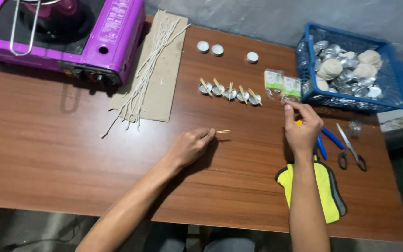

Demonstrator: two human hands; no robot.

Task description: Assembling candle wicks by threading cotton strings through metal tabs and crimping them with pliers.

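The left hand (190, 147) rests on the brown surface (71, 154), its fingers pinched together on a small wooden stick (223, 132). The right hand (302, 130) has its fingers together at a little clear packet (291, 87). Five tin cups (230, 92) in the far row already have sticks, and many more tins wait in the blue basket (397, 74) on the right.

Near half of counter (71, 158) bare wood, wide passage from front edge. Far side crowded: purple stove (66, 35) far left, cardboard with wicks (157, 70) beside it, row of metal cups (229, 91) mid. Right blocked by blue basket (350, 70), scissors (350, 149), yellow cloth (330, 193).
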